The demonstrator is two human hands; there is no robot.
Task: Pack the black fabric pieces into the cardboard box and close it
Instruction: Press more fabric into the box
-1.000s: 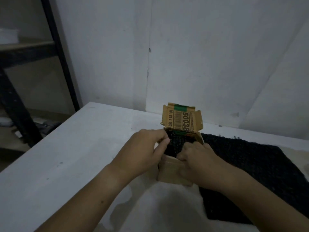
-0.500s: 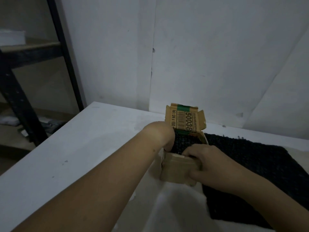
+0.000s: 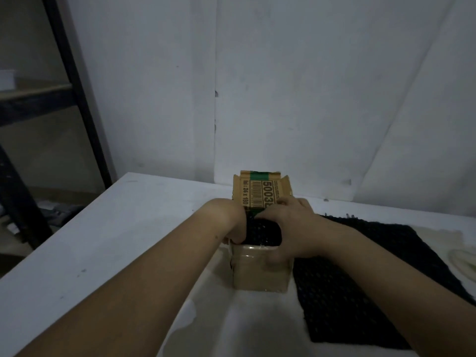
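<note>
I see the left hand [image 3: 231,222] curled against the black fabric [image 3: 262,231] bulging from the open cardboard box [image 3: 260,269] on the white table [image 3: 116,240]. The right hand [image 3: 291,225] clasps fabric and box rim; more black fabric pieces [image 3: 360,279] lie to the right.

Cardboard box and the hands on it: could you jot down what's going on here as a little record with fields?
box: small cardboard box upright on the white table
lid: flap standing open, barcode and digits showing
contents: black fabric bulging above the rim
left hand: pressing at the fabric's left side
right hand: on top of the fabric, thumb down the box front
beside box: black mesh fabric sheet flat on the table, to the right
</note>
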